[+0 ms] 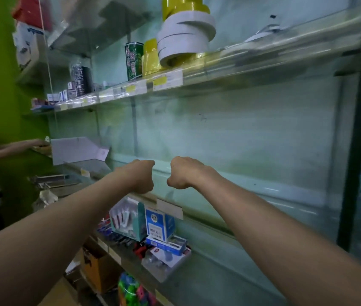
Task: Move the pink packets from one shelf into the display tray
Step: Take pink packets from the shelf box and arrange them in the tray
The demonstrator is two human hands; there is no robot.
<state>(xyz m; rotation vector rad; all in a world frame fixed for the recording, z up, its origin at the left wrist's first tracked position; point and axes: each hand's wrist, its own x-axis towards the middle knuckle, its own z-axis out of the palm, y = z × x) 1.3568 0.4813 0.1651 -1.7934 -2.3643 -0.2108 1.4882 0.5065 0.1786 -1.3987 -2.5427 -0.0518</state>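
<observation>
Glass is catching the light along the clear middle shelf point(252, 195), and both hands are hanging just above its front edge. The left hand point(138, 176) and the right hand point(185, 173) are sitting close together, backs to the camera, fingers curling under into fists. Nothing is sticking out of either fist, so they are probably carrying nothing, though the palms are facing away.

No pink packets are showing anywhere in this view, so I cannot tell where they are lying. A white folded cardboard tray point(77, 151) is standing further left, seemingly on the same shelf, and is likely the display tray.

Judging from this, the step in hand is going to fetch packets. Doing it well is going to mean:
- turning the head to find the packets before reaching;
- uncurling the fingers early;
- taking a small stack squarely, so none is slipping out on the way.

Another person's arm point(20, 145) is reaching in just beside the tray, so waiting for room there is looking wise.
</observation>
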